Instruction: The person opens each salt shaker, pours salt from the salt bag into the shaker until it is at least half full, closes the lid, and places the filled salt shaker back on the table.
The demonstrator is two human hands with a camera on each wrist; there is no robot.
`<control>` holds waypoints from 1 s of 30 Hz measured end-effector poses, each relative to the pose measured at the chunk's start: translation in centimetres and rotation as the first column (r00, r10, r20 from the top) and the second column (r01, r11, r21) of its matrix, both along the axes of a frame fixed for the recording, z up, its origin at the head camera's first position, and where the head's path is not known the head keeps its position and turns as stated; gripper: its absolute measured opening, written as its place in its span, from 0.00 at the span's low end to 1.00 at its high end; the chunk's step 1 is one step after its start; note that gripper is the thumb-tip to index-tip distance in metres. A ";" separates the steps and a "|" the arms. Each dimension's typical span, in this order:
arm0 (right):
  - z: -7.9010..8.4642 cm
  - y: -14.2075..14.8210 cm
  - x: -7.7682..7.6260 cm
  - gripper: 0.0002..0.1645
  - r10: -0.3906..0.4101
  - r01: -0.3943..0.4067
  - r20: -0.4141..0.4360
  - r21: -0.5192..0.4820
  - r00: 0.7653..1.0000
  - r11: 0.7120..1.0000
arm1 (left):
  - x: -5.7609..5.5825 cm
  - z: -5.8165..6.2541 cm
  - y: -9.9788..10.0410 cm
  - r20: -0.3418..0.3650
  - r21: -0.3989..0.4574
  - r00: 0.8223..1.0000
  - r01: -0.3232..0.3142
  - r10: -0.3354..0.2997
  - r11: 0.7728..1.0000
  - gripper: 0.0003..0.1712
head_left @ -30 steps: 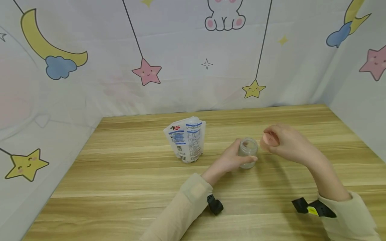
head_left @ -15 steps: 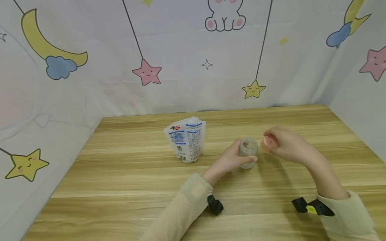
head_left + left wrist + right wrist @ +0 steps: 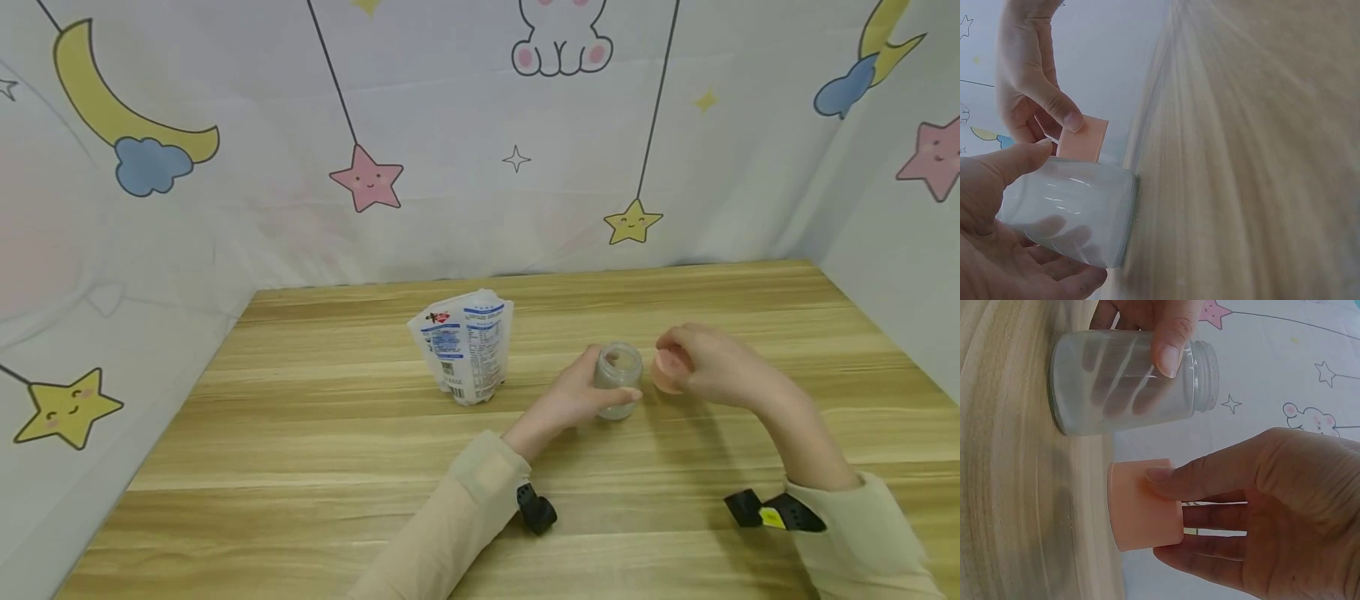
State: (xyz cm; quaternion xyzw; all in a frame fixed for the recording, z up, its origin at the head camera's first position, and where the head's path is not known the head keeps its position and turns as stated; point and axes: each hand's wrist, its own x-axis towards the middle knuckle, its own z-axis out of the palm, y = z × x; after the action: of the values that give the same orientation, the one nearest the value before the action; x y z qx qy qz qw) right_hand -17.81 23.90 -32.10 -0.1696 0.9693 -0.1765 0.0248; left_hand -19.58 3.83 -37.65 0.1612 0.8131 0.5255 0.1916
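Observation:
A clear glass jar point(image 3: 618, 379) stands upright on the wooden table, its threaded mouth uncovered. My left hand point(image 3: 573, 393) grips it round the side, the thumb across the front and the fingers showing through the glass in the right wrist view. Just right of the jar, my right hand point(image 3: 723, 367) pinches a peach-coloured jar lid point(image 3: 1146, 505) between thumb and fingers. The lid is close over the tabletop, apart from the jar in the right wrist view. In the left wrist view the jar hides part of the lid point(image 3: 1083, 140).
A white pouch point(image 3: 467, 350) with blue print and a barcode stands left of the jar. The wooden table point(image 3: 322, 467) ends at a white cloth backdrop point(image 3: 450, 225) printed with stars and moons, which also runs along both sides.
My right hand has lowered the lid towards the tabletop, and the lid has tilted so less of its inside shows. My left hand and the jar stay in place.

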 end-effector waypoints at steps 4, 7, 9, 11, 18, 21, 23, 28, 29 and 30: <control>-0.3 0.1 -0.2 0.19 0.002 -0.002 0.023 0.001 1.000 1.000 | 0.0 0.0 0.0 -0.001 0.000 1.000 0.001 -0.001 1.000 0.38; -0.4 0.2 -0.3 0.19 0.005 -0.005 0.026 0.007 1.000 1.000 | 0.0 0.0 0.1 0.002 -0.001 1.000 0.000 0.000 1.000 0.38; -0.6 0.3 -0.4 0.18 0.010 -0.010 0.022 0.012 1.000 1.000 | 0.0 0.1 0.1 0.003 -0.002 1.000 -0.001 0.001 1.000 0.39; -0.7 0.3 -0.5 0.18 0.014 -0.015 0.019 0.017 1.000 1.000 | 0.0 0.1 0.1 0.006 -0.002 1.000 -0.001 0.001 1.000 0.39; -1.2 0.6 -0.7 0.18 0.020 -0.020 0.023 0.021 1.000 1.000 | 0.0 0.0 0.0 0.010 0.018 1.000 0.010 -0.010 1.000 0.37; -1.3 0.6 -0.8 0.18 0.020 -0.021 0.023 0.023 1.000 1.000 | 0.0 0.0 0.0 0.004 0.018 1.000 0.012 -0.012 1.000 0.37; -1.4 0.7 -0.8 0.18 0.020 -0.021 0.025 0.025 0.999 0.999 | 0.0 0.0 0.0 0.003 0.016 1.000 0.012 -0.012 1.000 0.37; -1.6 0.7 -1.0 0.17 0.020 -0.021 0.030 0.032 0.999 0.999 | 0.1 0.1 0.0 0.003 0.018 1.000 0.011 -0.011 1.000 0.37; -1.6 0.7 -1.0 0.17 0.019 -0.021 0.031 0.034 0.999 0.999 | 0.1 0.1 0.0 0.001 0.018 1.000 0.012 -0.012 1.000 0.37; -1.6 0.8 -1.0 0.17 0.019 -0.020 0.031 0.035 0.999 0.999 | 0.1 0.1 0.0 0.001 0.019 1.000 0.012 -0.012 1.000 0.37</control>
State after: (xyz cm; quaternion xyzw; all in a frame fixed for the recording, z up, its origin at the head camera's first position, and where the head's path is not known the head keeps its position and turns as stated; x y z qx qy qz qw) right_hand -18.84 24.66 -33.73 -0.1756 0.9701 -0.1616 0.0445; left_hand -19.49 3.78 -37.58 0.1675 0.8070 0.5321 0.1938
